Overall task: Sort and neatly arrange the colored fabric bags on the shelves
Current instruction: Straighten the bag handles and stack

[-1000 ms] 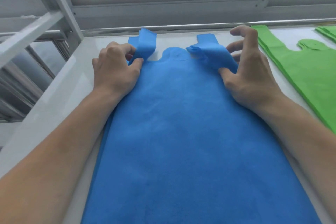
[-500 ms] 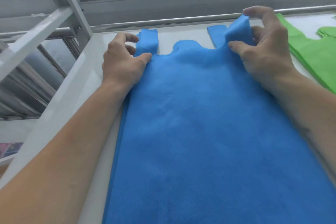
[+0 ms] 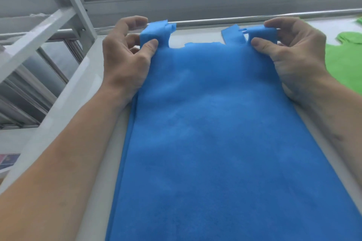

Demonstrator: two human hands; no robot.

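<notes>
Hands first: L hand [image 3: 125, 60] is pinched on the L handle [image 3: 154, 33] of the blue stack [image 3: 215, 143], thumb on top at the handle base, fingers curled behind it. R hand [image 3: 293, 55] is pinched the same way on the R handle [image 3: 260, 32], thumb on top, fingers hooked over the far edge. Both handles are lifted a bit off the shelf [image 3: 82, 88]; neither grip is slack.

Nearest the camera, the stack's body is seen lying flat on the white shelf, running lengthwise away from the viewer; several layers show along its L edge, not quite flush. Mid-frame, both wrists are pressed against the stack's sides. Farther off, the handle ends are seen close to the metal rail [image 3: 254, 19] at the shelf back; contact can't be told. To the R, a green bag [image 3: 340, 60] is laid flat on the same shelf, near the blue stack but apart.

Step judged: squaring up the handle end of the blue stack, sorting by colour looks done for these two. Next move prob. calls for handles to be pulled even, laid flat and pressed down, w/ L-edge layers nudged flush, w/o the stack being dragged into the green one.
</notes>
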